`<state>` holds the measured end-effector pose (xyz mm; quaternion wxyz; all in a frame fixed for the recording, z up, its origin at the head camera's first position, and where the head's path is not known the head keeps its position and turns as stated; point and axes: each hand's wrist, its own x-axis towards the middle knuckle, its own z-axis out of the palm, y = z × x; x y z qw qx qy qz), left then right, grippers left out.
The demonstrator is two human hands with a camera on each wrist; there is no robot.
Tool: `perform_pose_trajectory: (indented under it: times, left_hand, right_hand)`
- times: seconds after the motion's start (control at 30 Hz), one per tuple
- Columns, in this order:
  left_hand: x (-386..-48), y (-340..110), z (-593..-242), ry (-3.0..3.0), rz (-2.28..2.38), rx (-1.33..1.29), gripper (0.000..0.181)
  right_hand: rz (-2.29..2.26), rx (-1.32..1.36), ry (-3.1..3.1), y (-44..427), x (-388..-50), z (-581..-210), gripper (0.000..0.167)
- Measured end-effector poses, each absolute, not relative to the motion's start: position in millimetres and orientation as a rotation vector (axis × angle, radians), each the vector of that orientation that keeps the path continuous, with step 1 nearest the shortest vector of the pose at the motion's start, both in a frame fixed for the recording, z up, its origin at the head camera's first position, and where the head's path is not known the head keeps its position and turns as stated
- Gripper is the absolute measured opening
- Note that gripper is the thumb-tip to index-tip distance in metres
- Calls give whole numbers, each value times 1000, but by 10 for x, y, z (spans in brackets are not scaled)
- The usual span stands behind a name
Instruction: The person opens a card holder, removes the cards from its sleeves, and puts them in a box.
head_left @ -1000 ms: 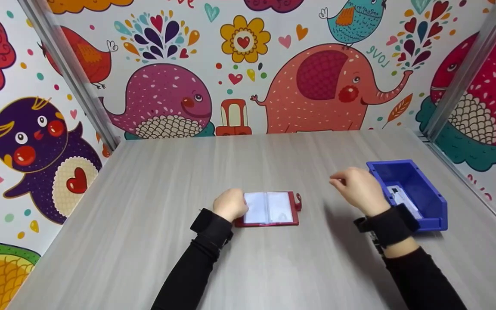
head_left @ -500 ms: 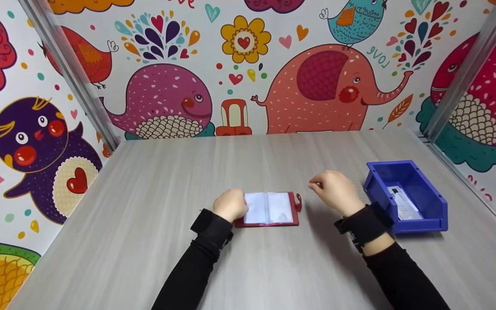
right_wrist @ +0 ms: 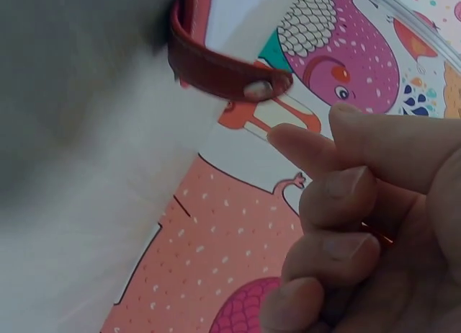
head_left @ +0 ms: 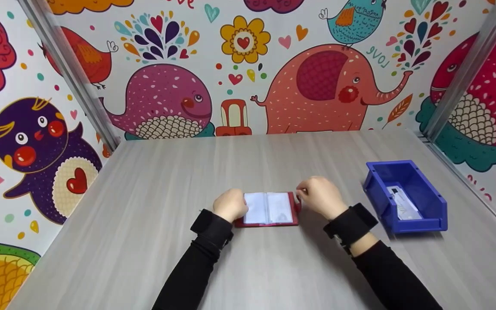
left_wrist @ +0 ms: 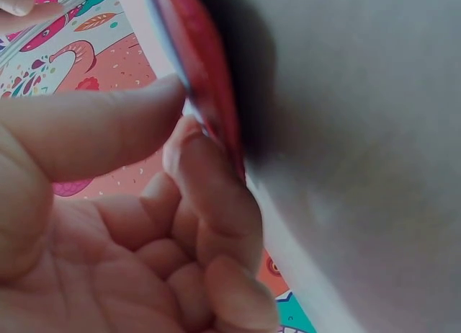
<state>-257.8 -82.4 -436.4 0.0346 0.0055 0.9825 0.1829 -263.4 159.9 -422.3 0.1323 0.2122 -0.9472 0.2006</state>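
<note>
A red card holder (head_left: 279, 208) lies spread open on the table, its white or clear inner sleeves facing up. My left hand (head_left: 230, 204) pinches its left edge; in the left wrist view the thumb (left_wrist: 108, 127) presses on the inner side and the curled fingers meet the red cover (left_wrist: 216, 81). From the right edge sticks out a snap strap (right_wrist: 223, 73) with a metal button. Close to this strap hovers my right hand (head_left: 323, 196), its thumb and index finger held out and apart from it, the other fingers loosely curled, nothing between them.
A blue plastic bin (head_left: 437, 215) stands on the table to the right, with white printed cards (head_left: 404, 204) lying inside. Walls with cartoon animals close off the back and sides of the table (head_left: 166, 172).
My right hand has moved left, from beside the blue bin to the card holder's strap. The left hand and the card holder have stayed in place.
</note>
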Motion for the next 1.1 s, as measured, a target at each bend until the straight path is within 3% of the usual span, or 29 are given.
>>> perform_pose_trajectory:
  times: [0.83,1.1]
  left_hand:
    - [-2589,-819,-4361,2996,559,-19,6]
    - [-2578,-824,-4367,3021,562,26,15]
  right_hand:
    - [482,668,-2766,1393,-2745,-4451,6]
    - [438,675,-2761,1397,-2779,-4481,9]
